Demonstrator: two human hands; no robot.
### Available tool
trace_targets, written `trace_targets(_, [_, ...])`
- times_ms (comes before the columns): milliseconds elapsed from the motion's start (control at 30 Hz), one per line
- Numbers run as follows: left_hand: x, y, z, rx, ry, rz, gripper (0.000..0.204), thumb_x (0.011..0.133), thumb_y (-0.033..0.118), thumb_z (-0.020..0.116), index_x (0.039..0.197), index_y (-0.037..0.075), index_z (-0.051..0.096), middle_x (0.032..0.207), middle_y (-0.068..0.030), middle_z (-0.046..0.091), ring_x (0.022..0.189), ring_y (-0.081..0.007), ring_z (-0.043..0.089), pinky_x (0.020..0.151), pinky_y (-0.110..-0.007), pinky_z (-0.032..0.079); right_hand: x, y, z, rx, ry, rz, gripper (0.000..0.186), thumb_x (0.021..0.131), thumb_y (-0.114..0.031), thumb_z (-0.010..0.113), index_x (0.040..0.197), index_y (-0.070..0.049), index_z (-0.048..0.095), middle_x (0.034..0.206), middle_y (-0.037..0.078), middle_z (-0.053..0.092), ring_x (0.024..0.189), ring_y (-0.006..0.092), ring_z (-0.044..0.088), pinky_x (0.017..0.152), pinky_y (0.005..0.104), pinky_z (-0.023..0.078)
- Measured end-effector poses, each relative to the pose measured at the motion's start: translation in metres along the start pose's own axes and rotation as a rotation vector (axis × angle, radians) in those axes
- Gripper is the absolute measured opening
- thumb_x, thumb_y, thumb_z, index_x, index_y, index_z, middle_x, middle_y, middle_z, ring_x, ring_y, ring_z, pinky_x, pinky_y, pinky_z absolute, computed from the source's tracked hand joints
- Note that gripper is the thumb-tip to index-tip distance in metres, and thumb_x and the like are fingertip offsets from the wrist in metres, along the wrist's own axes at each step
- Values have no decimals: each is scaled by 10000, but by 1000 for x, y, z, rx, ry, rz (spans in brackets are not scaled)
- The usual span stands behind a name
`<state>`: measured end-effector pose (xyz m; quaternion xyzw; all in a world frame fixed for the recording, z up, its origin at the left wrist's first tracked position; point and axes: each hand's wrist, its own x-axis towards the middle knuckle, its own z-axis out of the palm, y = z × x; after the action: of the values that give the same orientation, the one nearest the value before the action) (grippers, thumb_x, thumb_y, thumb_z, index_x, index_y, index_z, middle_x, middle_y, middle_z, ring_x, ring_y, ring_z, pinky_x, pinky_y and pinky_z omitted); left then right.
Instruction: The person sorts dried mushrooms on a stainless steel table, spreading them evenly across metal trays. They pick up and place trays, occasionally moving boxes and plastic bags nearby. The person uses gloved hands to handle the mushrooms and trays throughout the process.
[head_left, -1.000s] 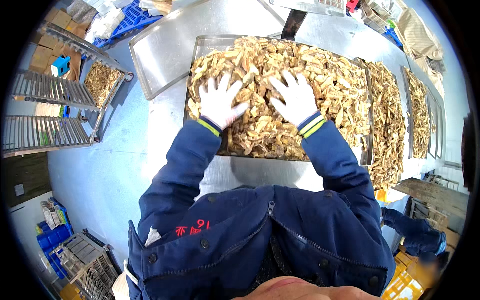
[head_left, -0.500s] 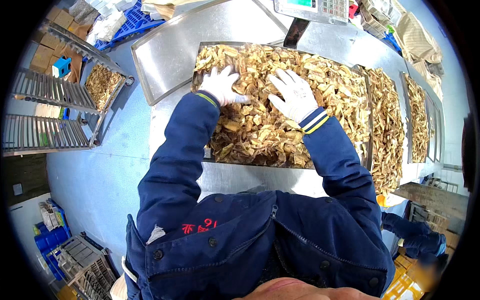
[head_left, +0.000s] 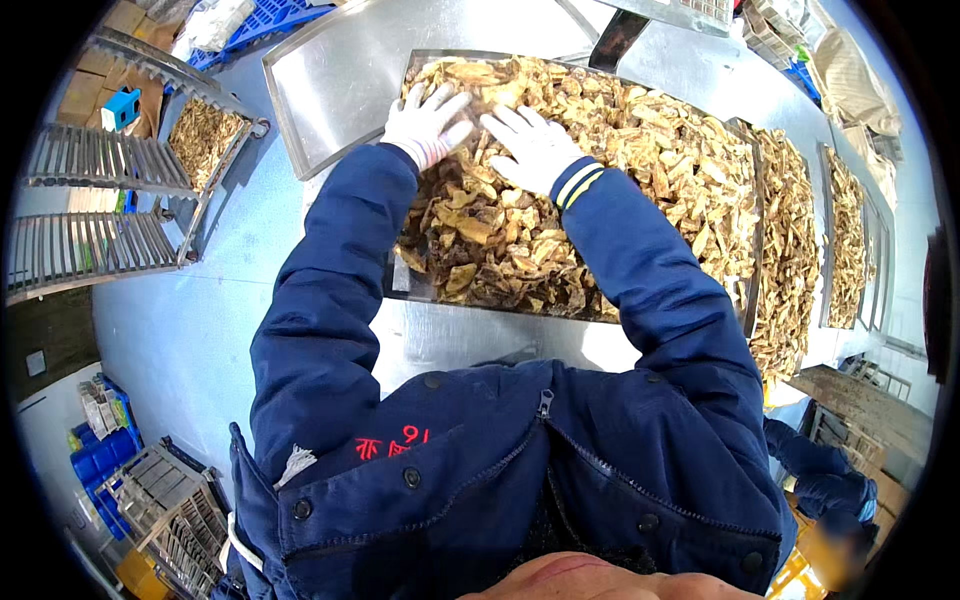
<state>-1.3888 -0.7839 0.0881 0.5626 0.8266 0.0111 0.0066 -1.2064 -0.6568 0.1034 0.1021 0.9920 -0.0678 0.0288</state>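
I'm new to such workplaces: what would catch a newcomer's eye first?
Probably the metal tray heaped with yellow-brown pieces, in the upper middle of the view. Near its left end, the left hand and right hand, both white-gloved, rest on the pieces. A slatted metal rack stands at far left.

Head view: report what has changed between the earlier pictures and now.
The left hand has moved away from the wearer, toward the far left of the slice-filled tray. The right hand has shifted left, closer to it. Nothing was visibly picked up or let go. Both remain open over the slices; the slatted rack stayed put.
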Motion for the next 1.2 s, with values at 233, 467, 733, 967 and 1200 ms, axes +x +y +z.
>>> trace_targets(233, [-127,67,-13,-182,162,286,613,851,496,585,1378,210,460,1440,-122,410,1309,-446,343,1070,-592,259,-102,8,-8,-70,351,-34,577,846,-381,589,1360,-142,480,1406,142,442,1289,371,391,1058,495,328])
trace_targets(467, [-173,56,-4,-112,161,141,612,775,258,629,1366,221,473,1418,-101,430,1279,-420,368,1057,-565,280,-112,19,-2,-17,408,40,534,856,-343,591,1334,-126,495,1390,141,449,1301,365,381,1063,498,326])
trace_targets(733, [-174,54,10,-192,85,-33,637,740,179,643,1355,243,490,1456,-94,390,1336,-419,311,1114,-565,221,-102,27,7,-37,355,152,539,891,-360,533,1372,-131,450,1462,114,377,1356,330,327,1115,492,254])
trace_targets(967, [-138,158,-34,-205,238,286,587,830,420,612,1353,179,496,1449,-152,387,1338,-424,301,1104,-572,179,-153,49,8,-31,460,281,599,867,-368,569,1374,-79,435,1348,162,493,1280,367,407,1068,496,311])
trace_targets(1200, [-101,173,-1,-76,114,276,501,881,401,533,1348,220,506,1400,-118,464,1310,-428,340,1084,-588,208,-195,88,-5,144,549,206,552,892,-343,562,1374,-96,457,1312,154,539,1236,347,471,1065,459,336])
